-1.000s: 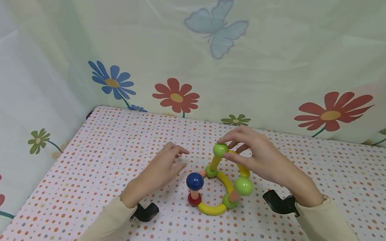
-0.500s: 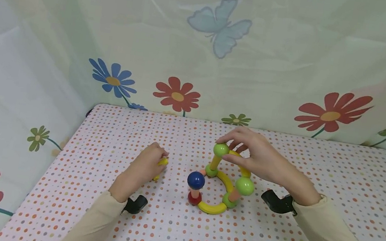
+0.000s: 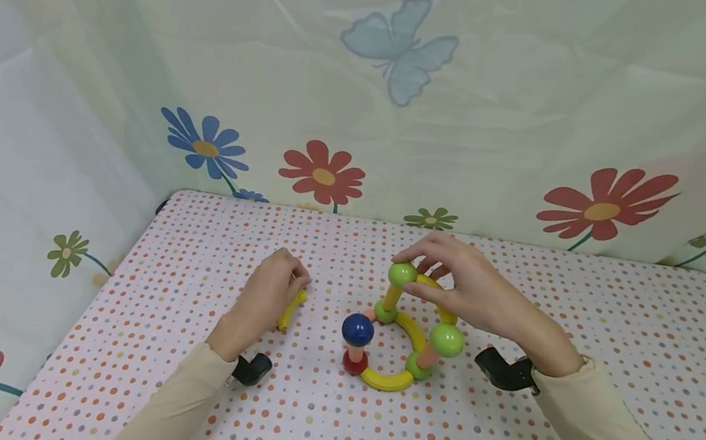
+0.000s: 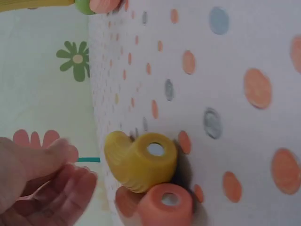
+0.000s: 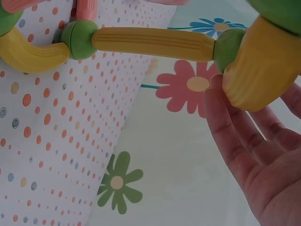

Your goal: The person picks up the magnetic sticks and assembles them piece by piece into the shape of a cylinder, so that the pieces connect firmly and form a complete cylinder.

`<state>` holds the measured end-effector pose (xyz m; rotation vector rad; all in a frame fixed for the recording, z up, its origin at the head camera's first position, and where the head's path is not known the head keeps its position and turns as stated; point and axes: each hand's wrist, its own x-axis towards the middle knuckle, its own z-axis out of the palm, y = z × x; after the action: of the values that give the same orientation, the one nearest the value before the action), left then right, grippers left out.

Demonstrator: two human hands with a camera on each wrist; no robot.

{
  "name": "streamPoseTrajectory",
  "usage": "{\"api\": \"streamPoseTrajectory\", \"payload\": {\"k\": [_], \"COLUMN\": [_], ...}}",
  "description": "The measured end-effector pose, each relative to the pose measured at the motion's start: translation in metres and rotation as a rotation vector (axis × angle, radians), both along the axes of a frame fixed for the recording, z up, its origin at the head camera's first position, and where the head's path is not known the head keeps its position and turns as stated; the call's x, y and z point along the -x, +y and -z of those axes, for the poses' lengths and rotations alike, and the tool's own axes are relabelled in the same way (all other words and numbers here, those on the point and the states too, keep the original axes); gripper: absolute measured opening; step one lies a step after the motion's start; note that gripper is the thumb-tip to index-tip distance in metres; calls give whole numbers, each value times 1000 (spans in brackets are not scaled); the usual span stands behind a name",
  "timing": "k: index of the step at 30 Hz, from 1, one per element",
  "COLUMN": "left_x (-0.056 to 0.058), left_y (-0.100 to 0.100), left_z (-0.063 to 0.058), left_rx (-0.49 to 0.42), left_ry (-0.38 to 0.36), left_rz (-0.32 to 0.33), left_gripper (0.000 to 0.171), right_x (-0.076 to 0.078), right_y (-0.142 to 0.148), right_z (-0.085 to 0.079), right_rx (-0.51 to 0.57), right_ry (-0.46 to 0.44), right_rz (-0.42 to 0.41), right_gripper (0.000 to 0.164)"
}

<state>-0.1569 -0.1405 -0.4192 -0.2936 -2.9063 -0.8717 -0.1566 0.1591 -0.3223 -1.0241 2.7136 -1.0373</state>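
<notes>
A structure of magnetic sticks and balls stands mid-table. My right hand (image 3: 463, 282) pinches the upper back green ball (image 3: 403, 274) between thumb and fingers. Below that ball is a yellow straight stick (image 5: 153, 42); a yellow curved stick (image 5: 265, 66) runs from it to another upper green ball (image 3: 447, 340). A blue ball (image 3: 358, 329) tops a salmon stick over a red ball (image 3: 355, 361). My left hand (image 3: 262, 298) hovers left of the structure, fingers loosely bent, nothing seen between them. Beside it lie a loose yellow curved stick (image 4: 143, 162) and a salmon stick (image 4: 167, 207).
Yellow curved sticks (image 3: 387, 380) and green balls (image 3: 419, 367) form the structure's base ring. The table (image 3: 307, 434) has a dotted cloth, and a flowered curtain (image 3: 249, 45) hangs behind it. Black camera mounts (image 3: 505, 370) sit at both wrists.
My left hand has drawn away from the structure to the left, and the loose yellow curved stick has come into sight beside it. My right hand stays on the green ball.
</notes>
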Motion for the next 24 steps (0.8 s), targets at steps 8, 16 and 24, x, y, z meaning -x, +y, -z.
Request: {"api": "streamPoseTrajectory", "payload": {"k": [8, 16, 24], "left_x": [3, -6, -9], "left_y": [-7, 0, 6], "left_z": [-12, -5, -6], "left_rx": [-18, 155, 90], "left_ry": [-78, -220, -148], "left_rz": [38, 208, 201], "left_gripper": [23, 13, 15], "right_x": [-1, -2, -2], "right_y": [0, 0, -2], "right_z": [-1, -1, 0], "right_rx": [-9, -13, -14], "right_ry": [6, 2, -8], "right_rz": [-7, -7, -7], "right_gripper": [35, 35, 35]}}
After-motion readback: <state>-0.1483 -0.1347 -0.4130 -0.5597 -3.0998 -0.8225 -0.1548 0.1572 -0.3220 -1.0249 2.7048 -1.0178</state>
